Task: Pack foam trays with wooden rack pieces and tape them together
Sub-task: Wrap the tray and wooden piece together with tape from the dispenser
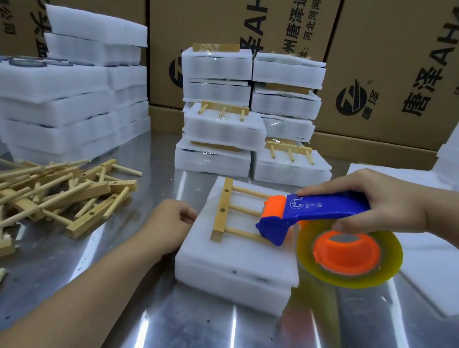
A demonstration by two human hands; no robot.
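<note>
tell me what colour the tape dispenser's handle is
Blue, with orange parts at the front roller and hub; the tape dispenser shows clearly in the head view, held by the right hand.

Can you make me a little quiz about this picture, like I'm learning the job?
1. True or false: the right hand holds the blue-and-orange plastic tape dispenser.
2. How many round pegs does the wooden rack piece lying on the nearest white foam tray have? A) two B) three C) five
3. Which hand touches that tray's left edge?
Key: 1 true; 2 B; 3 the left hand.
</note>
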